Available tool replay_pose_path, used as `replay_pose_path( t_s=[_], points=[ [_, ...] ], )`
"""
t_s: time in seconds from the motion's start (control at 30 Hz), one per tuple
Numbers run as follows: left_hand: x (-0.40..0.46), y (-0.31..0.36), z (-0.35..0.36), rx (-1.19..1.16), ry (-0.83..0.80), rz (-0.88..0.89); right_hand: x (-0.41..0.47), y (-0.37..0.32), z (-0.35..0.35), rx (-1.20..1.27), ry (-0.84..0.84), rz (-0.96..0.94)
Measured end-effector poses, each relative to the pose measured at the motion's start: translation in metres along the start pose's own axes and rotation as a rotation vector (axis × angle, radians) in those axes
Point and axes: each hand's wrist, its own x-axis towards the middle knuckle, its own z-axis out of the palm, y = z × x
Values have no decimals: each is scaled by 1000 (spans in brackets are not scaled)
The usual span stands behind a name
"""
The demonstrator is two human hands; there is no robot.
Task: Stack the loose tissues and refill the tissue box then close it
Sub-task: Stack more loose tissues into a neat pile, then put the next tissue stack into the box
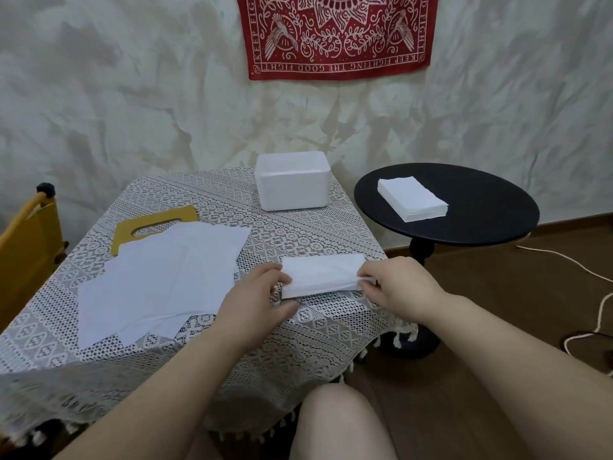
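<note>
While our left hand (257,292) and right hand (394,287) are pinching opposite ends of the folded tissue (323,275) near the lace table's (298,327) front edge, we are risking skewing the fold by tugging unevenly on the thin sheet.

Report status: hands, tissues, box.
Left hand and right hand pinch the ends of a folded tissue. Loose tissues unstacked. Tissue box open, lid off. Nothing in the way.
</note>
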Motion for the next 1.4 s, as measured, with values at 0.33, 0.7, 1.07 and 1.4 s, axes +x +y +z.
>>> replay_pose_path(
  t_s=[0.33,0.7,1.07,1.4],
  points=[
    [11,6,-2,64,157,44,8,-8,17,-90,157,-163],
    [6,46,-15,-1115,72,-422,18,-64,35,212,296,-147],
    [17,46,-53,-915,88,-120,37,-75,-22,1055,317,385],
    [8,56,-41,-1102,220,-222,42,-88,-8,1199,247,405]
  ],
)
